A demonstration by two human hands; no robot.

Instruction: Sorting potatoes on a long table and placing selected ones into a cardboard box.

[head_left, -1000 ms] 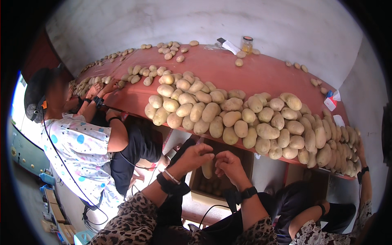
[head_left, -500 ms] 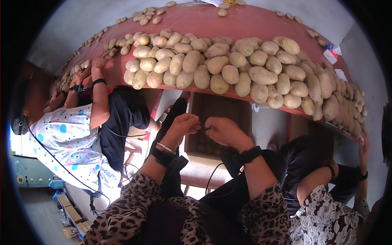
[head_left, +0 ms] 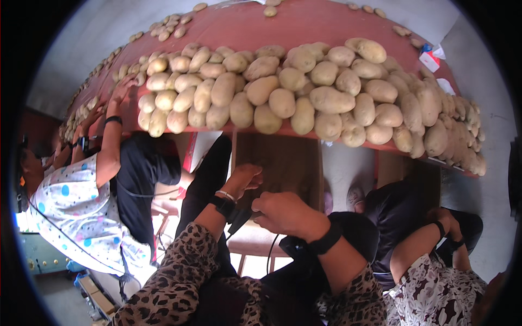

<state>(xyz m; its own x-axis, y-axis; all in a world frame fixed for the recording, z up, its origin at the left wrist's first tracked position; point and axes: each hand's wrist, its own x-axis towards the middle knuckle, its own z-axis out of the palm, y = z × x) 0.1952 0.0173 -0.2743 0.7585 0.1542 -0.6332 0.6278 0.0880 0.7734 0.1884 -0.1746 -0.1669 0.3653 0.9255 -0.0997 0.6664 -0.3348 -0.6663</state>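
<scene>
My left hand (head_left: 244, 180) is raised in front of the cardboard box (head_left: 283, 149), its fingers curled and closed. Lower and to its right is my right hand (head_left: 288, 214), also closed, with its fingertips close to the black device (head_left: 238, 218) on my left wrist. Whatever either hand pinches, if anything, is hidden or too small to name. A black band (head_left: 327, 239) circles my right wrist. Beyond both hands, a thick pile of potatoes (head_left: 261, 89) lines the near edge of the red table (head_left: 304, 23); neither hand touches it.
At the left, a person in a dotted shirt (head_left: 76, 190) reaches to potatoes on the table. A person in a floral shirt (head_left: 440, 288) sits at the right, hands lowered near the knees. A tissue box (head_left: 429, 58) stands at the table's far right. Loose potatoes (head_left: 168, 26) lie farther back.
My hands have come lower and toward me, the right shifting left toward my left wrist. The view has shifted slightly. The person at the right has drawn a hand back from the table edge.
</scene>
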